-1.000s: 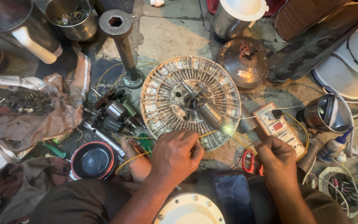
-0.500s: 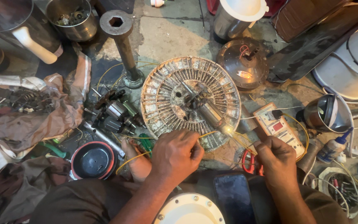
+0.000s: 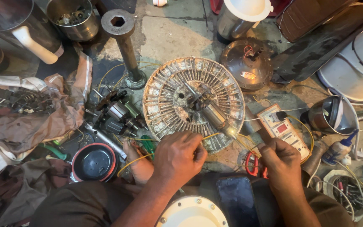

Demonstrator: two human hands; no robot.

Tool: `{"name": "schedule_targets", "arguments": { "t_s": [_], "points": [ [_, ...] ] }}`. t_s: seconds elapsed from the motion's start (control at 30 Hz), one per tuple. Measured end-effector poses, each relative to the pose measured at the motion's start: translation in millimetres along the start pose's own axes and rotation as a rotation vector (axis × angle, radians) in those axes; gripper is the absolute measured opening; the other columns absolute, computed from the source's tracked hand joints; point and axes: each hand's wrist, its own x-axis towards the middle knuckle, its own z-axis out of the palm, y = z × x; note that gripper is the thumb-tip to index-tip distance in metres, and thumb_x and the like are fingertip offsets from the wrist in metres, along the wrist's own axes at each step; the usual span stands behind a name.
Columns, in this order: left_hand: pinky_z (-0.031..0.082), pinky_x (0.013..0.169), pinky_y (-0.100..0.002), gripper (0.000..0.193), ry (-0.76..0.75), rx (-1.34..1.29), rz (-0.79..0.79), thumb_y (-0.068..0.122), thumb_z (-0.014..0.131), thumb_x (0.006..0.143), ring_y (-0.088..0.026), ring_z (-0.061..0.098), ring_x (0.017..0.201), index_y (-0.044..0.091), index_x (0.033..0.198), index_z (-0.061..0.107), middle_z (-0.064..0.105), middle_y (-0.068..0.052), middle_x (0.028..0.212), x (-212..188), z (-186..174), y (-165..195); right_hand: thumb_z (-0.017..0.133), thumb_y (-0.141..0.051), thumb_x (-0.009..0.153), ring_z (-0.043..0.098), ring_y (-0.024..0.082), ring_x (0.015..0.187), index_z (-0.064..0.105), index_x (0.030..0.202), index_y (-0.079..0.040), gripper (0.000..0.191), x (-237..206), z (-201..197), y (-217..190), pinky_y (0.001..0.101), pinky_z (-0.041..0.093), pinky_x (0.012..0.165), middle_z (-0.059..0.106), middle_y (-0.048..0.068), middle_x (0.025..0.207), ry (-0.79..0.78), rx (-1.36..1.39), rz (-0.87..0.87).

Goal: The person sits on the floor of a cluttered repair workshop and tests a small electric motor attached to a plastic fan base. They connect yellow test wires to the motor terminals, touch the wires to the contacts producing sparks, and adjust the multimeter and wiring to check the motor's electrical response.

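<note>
Floor workbench seen from above, crowded with parts. At centre lies a round fan stator (image 3: 190, 98) — flat on the concrete, its radial slots grey with dust, a short shaft and a metal cylinder lying across its hub.

The left hand (image 3: 177, 157) sits at the stator's near rim, fingers curled shut on a yellow wire (image 3: 209, 136) pinched between thumb and forefinger. The wire runs right from the pinch toward a small bright spot (image 3: 232, 133) at the stator's lower right edge; whether that is a spark or a glint off metal, I cannot tell.

The right hand (image 3: 280, 162) is just right of that spot, closed in a loose fist with the thumb on top. Yellow strands lead into it, but exactly what the fingers clamp is hidden by the knuckles. Red-handled pliers (image 3: 253, 164) lie just beside it, touching the floor.

A test meter (image 3: 284, 130) with a pale face lies beyond the right hand, a yellow lead looped around it. Further up is a domed metal motor cover (image 3: 246, 63). Left of the stator stands a steel post (image 3: 124, 46) with a hexagonal socket on top, and near it a heap of dark small motor parts (image 3: 114, 113). A black round cap (image 3: 94, 162) with a red rim lies lower left. A dark phone (image 3: 237, 199) rests on the person's lap.
</note>
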Motion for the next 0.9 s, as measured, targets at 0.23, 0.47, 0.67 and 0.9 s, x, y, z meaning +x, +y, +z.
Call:
{"name": "schedule_targets", "arguments": {
  "t_s": [0.23,0.47,0.67,0.9],
  "points": [
    [0.051,0.067,-0.045,0.013,0.012,0.007,0.017,0.013,0.074,0.079,-0.029,0.065,0.071,0.007,0.081,0.063,0.062,-0.007,0.072,-0.1,-0.6,0.1,0.063,-0.005,0.094,0.048,0.012,0.041,0.054,0.066,-0.003,0.029,-0.3,1.2,-0.4,0.0287,0.04,0.038,0.054,0.006,0.054,-0.001,0.012,0.014],
    [0.052,0.067,-0.045,0.013,-0.022,0.021,-0.007,0.014,0.075,0.08,-0.029,0.066,0.071,0.007,0.079,0.063,0.063,-0.007,0.072,-0.9,0.0,-0.7,0.06,-0.006,0.094,0.05,0.011,0.042,0.055,0.067,-0.004,0.028,-1.1,0.8,-1.6,0.0283,0.042,0.038,0.055,0.006,0.054,-0.007,0.003,-0.019],
    [0.052,0.068,-0.045,0.011,-0.005,0.022,0.005,0.013,0.074,0.08,-0.029,0.067,0.071,0.007,0.083,0.065,0.064,-0.008,0.074,-0.3,0.3,-0.3,0.061,-0.006,0.095,0.049,0.012,0.042,0.055,0.066,-0.004,0.029,-1.4,0.9,-3.2,0.0277,0.039,0.039,0.055,0.007,0.054,0.009,-0.047,0.004],
    [0.052,0.068,-0.046,0.014,-0.006,0.011,-0.003,0.013,0.074,0.079,-0.029,0.066,0.071,0.007,0.079,0.062,0.062,-0.007,0.072,-0.9,0.8,0.0,0.061,-0.006,0.094,0.05,0.011,0.043,0.055,0.066,-0.003,0.029,-0.1,-0.9,-1.5,0.0281,0.041,0.039,0.056,0.006,0.055,-0.009,-0.016,-0.001]
  ]
}}
